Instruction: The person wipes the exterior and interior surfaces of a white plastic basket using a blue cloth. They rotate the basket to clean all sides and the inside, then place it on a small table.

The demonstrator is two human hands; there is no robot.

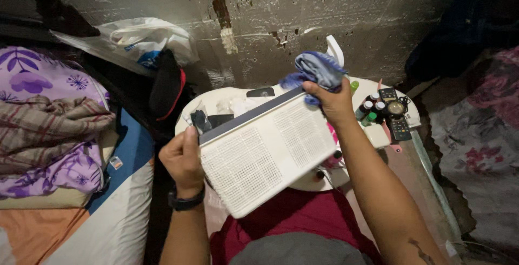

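The left hand (pixel 183 159) grips the left edge of a white perforated panel (pixel 267 154) — perhaps an appliance cover — held tilted over the lap, just in front of the small white table (pixel 378 135). The right hand (pixel 331 101) closes its fingers around a bunched blue cloth (pixel 315 69) at the panel's top right corner. A hard wipe could swing that corner into the little bottles (pixel 370 111) on the table beside it — they would probably topple.
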